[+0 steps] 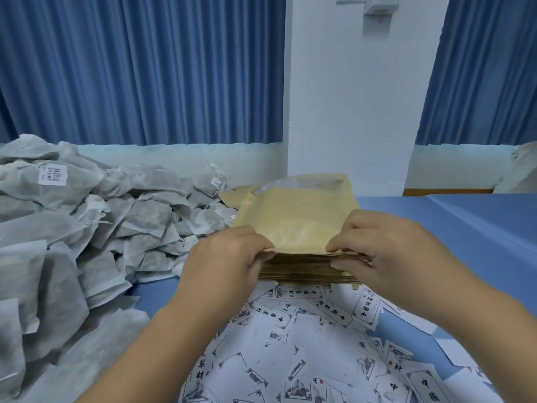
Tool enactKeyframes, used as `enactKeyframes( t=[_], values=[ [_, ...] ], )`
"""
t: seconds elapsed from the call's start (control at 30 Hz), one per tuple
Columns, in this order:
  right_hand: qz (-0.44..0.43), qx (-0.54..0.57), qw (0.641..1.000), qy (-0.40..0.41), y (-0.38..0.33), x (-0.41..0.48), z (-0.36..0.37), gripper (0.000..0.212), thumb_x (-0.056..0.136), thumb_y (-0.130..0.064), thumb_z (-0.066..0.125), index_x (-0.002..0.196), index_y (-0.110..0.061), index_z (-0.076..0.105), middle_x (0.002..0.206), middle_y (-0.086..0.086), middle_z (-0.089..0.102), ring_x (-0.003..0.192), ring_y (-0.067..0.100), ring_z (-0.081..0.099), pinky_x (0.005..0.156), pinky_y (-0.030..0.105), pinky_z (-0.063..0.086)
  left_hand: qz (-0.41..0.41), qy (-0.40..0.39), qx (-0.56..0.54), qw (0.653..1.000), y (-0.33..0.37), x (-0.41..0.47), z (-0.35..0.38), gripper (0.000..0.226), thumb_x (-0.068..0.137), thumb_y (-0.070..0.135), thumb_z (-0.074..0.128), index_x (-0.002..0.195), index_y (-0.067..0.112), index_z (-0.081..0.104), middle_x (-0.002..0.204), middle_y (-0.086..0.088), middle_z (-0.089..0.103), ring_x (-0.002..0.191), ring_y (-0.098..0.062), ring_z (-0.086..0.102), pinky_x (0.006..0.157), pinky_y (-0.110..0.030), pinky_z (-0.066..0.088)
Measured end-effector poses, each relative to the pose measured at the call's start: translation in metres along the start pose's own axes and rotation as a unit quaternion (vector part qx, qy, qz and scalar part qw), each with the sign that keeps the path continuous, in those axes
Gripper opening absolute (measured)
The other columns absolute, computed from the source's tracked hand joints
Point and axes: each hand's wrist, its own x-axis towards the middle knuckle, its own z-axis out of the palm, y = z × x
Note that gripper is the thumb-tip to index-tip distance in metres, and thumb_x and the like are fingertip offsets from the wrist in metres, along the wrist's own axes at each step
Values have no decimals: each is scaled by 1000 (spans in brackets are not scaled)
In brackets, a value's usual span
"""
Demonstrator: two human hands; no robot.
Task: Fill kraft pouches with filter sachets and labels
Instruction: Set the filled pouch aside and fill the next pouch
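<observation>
Kraft pouches: left hand and right hand seemingly pinch their near edge.

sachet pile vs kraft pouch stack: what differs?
The sachet pile is grey-white filter fabric; the pouch stack is tan kraft paper. The sachet pile is a loose jumble; the pouch stack is flat and squared. No hand touches the sachet pile; left hand and right hand pinch the pouch stack's near edge. Both sit on the blue table cover.
</observation>
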Motion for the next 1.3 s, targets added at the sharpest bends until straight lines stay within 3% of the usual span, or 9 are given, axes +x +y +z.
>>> enactKeyframes(
  t=[0.2, 0.37, 0.47, 0.63, 0.8, 0.93, 1.13, 1.2, 1.3],
  values=[
    [34, -5, 998, 51, 7, 0, -3, 8, 74, -10, 77, 72, -16, 72, 68, -3, 58, 61, 21, 56, 50, 31, 46, 63, -40, -1, 997, -12, 7, -17, 17, 80, 16, 75, 97, 15, 71, 90, 3, 64, 82, -23, 61, 68, -42, 52],
    [49, 20, 997, 60, 20, -3, -6, 8, 76, -8, 75, 74, -14, 71, 68, -6, 56, 62, 12, 50, 58, 19, 37, 61, 35, 29, 997, -21, 10, -34, 3, 77, 13, 72, 77, 10, 71, 73, -2, 61, 67, -29, 59, 55, -39, 49],
    [36, 12, 997, 62, 21, -4, -5, 8, 77, -10, 75, 76, -15, 70, 71, -8, 54, 63, 10, 48, 57, 23, 39, 47, 62, 36, 996, -17, 8, -32, 9, 77, 16, 71, 74, 7, 72, 68, -4, 61, 62, -30, 59, 49, -39, 49],
    [-19, -30, 995, 95, 25, -2, -10, 12, 74, -17, 76, 84, -13, 72, 75, -3, 55, 68, 19, 50, 57, 28, 43, 30, 69, 21, 997, -24, 9, -35, 11, 75, 18, 67, 74, 9, 71, 67, -3, 58, 60, -27, 56, 49, -37, 48],
    [-6, -36, 991, 125, 28, -3, -8, 9, 69, -6, 80, 73, -11, 74, 63, -2, 52, 61, 14, 42, 54, 24, 37, 76, 30, 25, 996, -30, 10, -38, 17, 74, 19, 68, 86, 8, 72, 81, -4, 64, 73, -29, 60, 62, -40, 49],
    [12, -21, 993, 115, 28, -4, -7, 12, 68, -3, 81, 70, -9, 71, 62, -2, 52, 59, 13, 43, 57, 15, 31, 51, 51, 37, 997, -29, 9, -35, 10, 73, 10, 64, 76, 6, 73, 68, -4, 61, 63, -29, 60, 53, -36, 50],
    [-11, -39, 995, 89, 20, -2, -3, 13, 73, -7, 76, 82, -14, 71, 75, -2, 61, 68, 24, 54, 57, 30, 45, 35, 20, 66, 997, -24, 9, -35, 7, 71, 12, 61, 69, 11, 67, 65, 0, 56, 61, -29, 57, 53, -34, 43],
    [-20, -53, 993, 100, 13, 0, 4, 8, 74, -6, 76, 78, -12, 73, 72, 2, 62, 64, 27, 56, 56, 31, 47, 12, 16, 119, 993, -16, 9, -32, 1, 70, 16, 60, 69, 15, 60, 67, 3, 53, 65, -28, 55, 59, -34, 35],
    [-9, -55, 991, 119, 5, 1, 12, 7, 78, -3, 71, 73, -7, 70, 69, 5, 60, 63, 30, 56, 50, 37, 49, -32, 33, 162, 986, -2, 10, -23, 14, 69, 22, 73, 76, 21, 61, 74, 6, 56, 73, -26, 55, 67, -33, 27]
  ],
)
